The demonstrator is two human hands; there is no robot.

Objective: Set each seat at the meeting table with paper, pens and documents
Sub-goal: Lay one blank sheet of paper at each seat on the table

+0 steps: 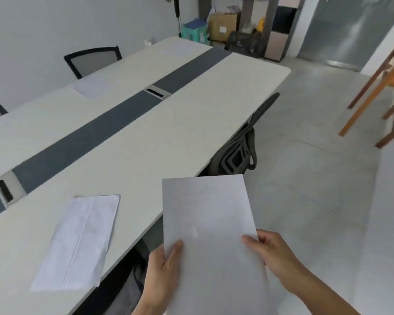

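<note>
Both left grip point(162, 273) and right grip point(273, 258) clasp the paper stack point(208, 221), possibly several sheets, near the table point(146, 137).

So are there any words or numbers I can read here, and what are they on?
No text can be read anywhere.
Held sheets: plain grey face, no print shows.
Creased paper on the table: no print shows.
Far paper across the table: too blurred to tell.
Cardboard box by the far wall: it has a pale label, too small and blurred to read.
</note>
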